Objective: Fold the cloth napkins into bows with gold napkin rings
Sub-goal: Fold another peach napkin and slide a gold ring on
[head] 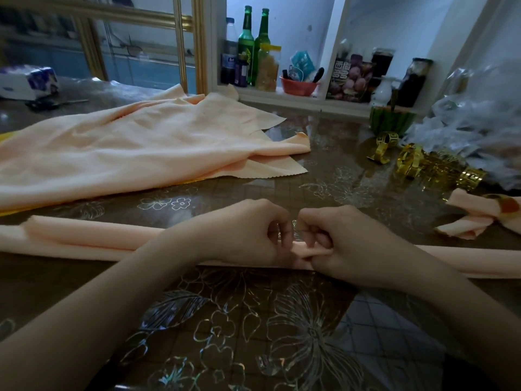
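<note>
Two grips, L hand (248, 232) & R hand (348, 245), pinch folded napkin (84, 240) on floral tbl (253, 320); bottles (245, 45) behind.

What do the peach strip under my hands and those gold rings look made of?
The long folded peach napkin strip looks like soft matte cloth, draping without shine. The gold openwork napkin rings look like polished metal, possibly plated plastic: bright reflections.

A dark table (253, 320) carries a clear flower-patterned cover. At its far left lie a tissue pack (28, 81) and scissors (53, 103). On the shelf (296, 100) behind stand two green bottles (245, 43), a yellow-lidded jar (269, 67) and a red bowl (298, 87). A halved watermelon (392, 122) sits beside crumpled clear plastic bags (473, 108)
</note>
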### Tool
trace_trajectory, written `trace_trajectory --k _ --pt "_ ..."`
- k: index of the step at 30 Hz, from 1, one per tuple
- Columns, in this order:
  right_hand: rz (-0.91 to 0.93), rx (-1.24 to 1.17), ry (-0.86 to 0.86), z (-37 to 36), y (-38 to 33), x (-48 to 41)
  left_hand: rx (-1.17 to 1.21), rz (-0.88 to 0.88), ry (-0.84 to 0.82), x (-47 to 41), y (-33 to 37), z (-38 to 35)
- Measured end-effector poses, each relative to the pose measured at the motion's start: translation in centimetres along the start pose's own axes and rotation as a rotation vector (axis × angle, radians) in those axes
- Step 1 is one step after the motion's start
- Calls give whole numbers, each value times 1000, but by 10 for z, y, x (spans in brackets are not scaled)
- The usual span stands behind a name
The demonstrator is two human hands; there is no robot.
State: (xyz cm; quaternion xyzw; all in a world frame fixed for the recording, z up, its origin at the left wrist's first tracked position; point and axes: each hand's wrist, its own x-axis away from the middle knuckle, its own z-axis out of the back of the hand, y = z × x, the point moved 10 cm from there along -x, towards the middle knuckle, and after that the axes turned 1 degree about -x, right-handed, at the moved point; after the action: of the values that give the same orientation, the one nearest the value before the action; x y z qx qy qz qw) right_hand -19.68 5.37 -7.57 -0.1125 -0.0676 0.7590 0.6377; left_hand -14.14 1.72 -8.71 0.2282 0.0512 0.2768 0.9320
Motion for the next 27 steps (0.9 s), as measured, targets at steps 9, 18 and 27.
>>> trace_trajectory --k 9,18,27 --pt "-109 -220 -317 -20 16 4 -21 117 -14 -4 -9 -8" --pt "-153 80 256 -6 26 -7 -91 247 103 11 -2 -9" --pt "-160 191 144 -22 27 -3 160 279 336 -4 11 -13"
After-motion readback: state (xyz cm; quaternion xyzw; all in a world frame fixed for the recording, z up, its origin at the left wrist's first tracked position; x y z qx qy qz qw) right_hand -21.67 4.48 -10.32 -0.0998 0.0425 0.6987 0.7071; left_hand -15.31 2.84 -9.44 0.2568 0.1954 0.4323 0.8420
